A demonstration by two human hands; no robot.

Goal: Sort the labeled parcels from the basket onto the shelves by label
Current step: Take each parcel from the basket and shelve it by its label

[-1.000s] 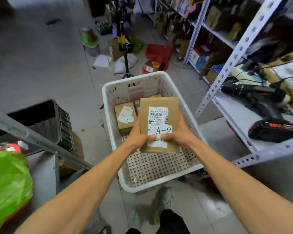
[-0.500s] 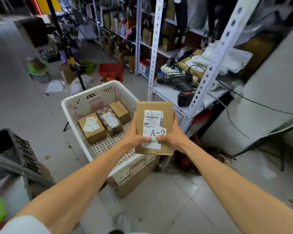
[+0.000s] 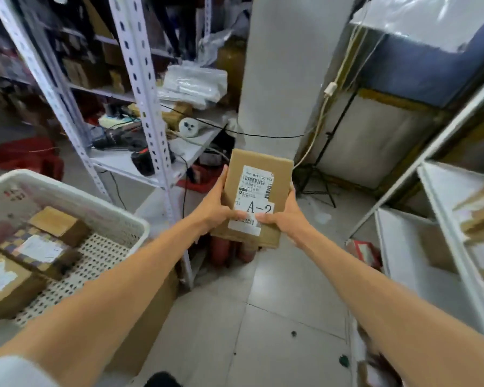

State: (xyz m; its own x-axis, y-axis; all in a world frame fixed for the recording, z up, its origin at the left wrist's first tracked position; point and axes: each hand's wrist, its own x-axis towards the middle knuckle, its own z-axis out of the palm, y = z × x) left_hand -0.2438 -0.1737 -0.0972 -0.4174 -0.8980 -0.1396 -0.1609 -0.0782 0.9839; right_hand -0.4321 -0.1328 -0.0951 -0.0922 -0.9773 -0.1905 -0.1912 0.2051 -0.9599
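The person holds a flat brown parcel (image 3: 259, 174) upright in front of the body, gripped from both sides. The left hand (image 3: 215, 208) wraps the parcel's left edge, fingers curled round behind and the thumb pressed on the front, at the bottom of the white label (image 3: 253, 202). The right hand (image 3: 287, 216) does the same on the right edge, its thumb lying on the label too, so that the two thumb tips nearly meet just under the printed "A-2" (the small print and barcode above it are too fine to read).

Below and to the left of the left hand stands a white perforated basket (image 3: 67, 185) with three more boxes (image 3: 58, 223) lying in it, well apart from the held parcel. Beyond the left hand rises a metal rack (image 3: 140, 160) cluttered with tools and cables. Straight ahead of both hands is a white pillar (image 3: 285, 65). To the right of the right hand stand white shelves (image 3: 403, 233), blurred, with some cardboard boxes on them.
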